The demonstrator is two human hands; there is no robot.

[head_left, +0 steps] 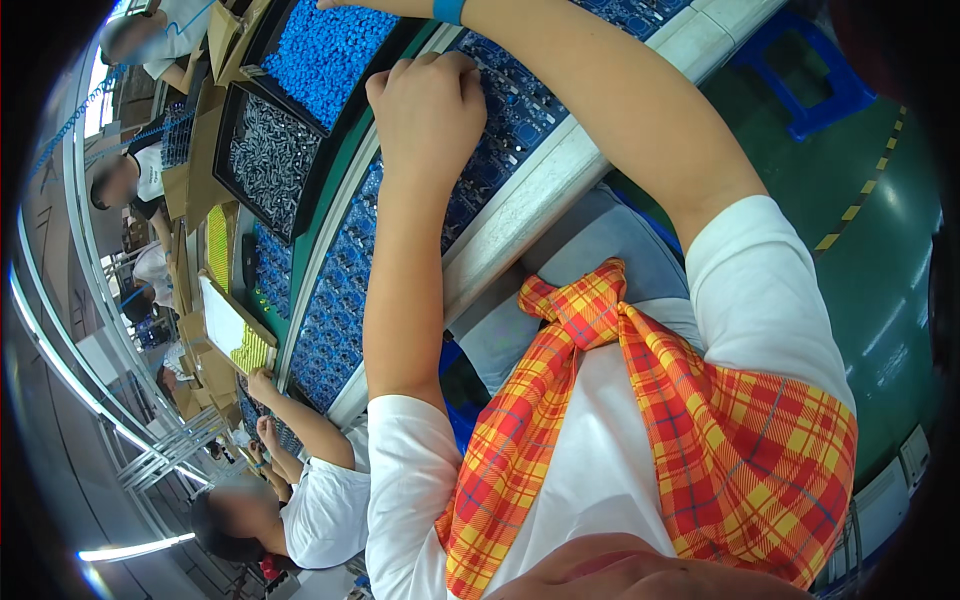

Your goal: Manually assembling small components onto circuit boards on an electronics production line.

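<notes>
My left hand (428,115) is over the circuit boards (510,125) on the counter (545,185), its fingers (428,61) curled well in; whether they grip or touch anything, I cannot tell. My right hand (395,5), cut off by the upper edge, is at the far side of the blue parts (325,60); finger opening and hold not visible. Grey metal parts (270,155) sit in a black tray (248,208) just beside.

Blue printed circuit boards (520,112), studded with small components, lie face up in a long run from twelve o'clock round to nine. Small bright-blue parts (325,60), heaped loosely, fill a black tray (402,42) at eleven.
</notes>
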